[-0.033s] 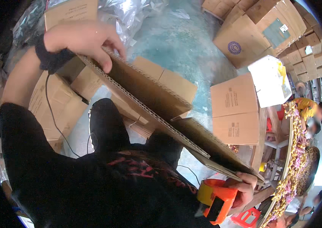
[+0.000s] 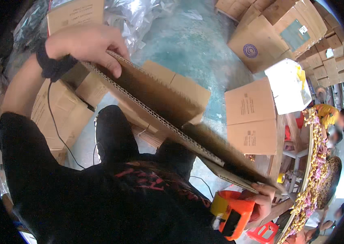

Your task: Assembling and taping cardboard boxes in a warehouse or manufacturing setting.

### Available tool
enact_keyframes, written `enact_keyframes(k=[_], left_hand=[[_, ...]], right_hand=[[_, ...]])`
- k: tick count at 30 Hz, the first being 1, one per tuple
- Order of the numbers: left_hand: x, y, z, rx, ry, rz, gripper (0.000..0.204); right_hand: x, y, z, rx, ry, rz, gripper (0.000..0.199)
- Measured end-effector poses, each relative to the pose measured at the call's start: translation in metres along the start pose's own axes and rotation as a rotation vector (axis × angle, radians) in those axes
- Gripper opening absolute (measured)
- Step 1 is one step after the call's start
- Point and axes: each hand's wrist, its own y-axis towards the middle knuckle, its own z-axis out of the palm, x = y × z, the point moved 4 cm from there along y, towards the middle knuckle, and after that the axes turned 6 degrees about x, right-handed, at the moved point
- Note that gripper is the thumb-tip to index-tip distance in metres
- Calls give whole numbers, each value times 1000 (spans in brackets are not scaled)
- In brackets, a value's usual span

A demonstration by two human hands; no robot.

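Note:
A partly opened cardboard box [image 2: 147, 106] slants across in front of me, from upper left to lower right, with a narrow gap between its walls. At its upper left end my left hand [image 2: 88, 45] is closed over the edge, thumb inside the gap and the other fingers behind the far wall. My right hand [image 2: 262, 200] pinches the lower right corner of the box. An orange tape dispenser [image 2: 239, 217] with a yellowish roll hangs in that same hand, its handle partly hidden by the palm.
Flattened cartons [image 2: 60, 116] lean at the left, near clear plastic sheeting [image 2: 143, 20]. A carton [image 2: 250, 118] stands at right beside a table [image 2: 308, 175] piled with yellow and pink items. A large open carton [image 2: 261, 40] sits behind. People work at far right; a black cable [image 2: 56, 126] hangs at left.
The far wall and right-hand flap of the box have shifted slightly and the flap is blurred by motion. Both hands keep their hold, with the left moving very little.

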Motion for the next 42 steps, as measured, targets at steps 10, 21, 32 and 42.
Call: enact_keyframes(k=[10, 21, 32, 42], left_hand=[[-8, -51, 29, -384, 111, -524, 59], [40, -95, 62, -477, -394, -520, 40], [56, -144, 95, -798, -412, -754, 36], [98, -120, 142, -982, 514, -292, 25]], right_hand=[[-35, 44, 2, 365, 478, -323, 43], [-21, 147, 55, 736, 771, -353, 44], [8, 233, 109, 984, 839, -550, 52], [-29, 240, 179, 1139, 1089, -193, 44]])
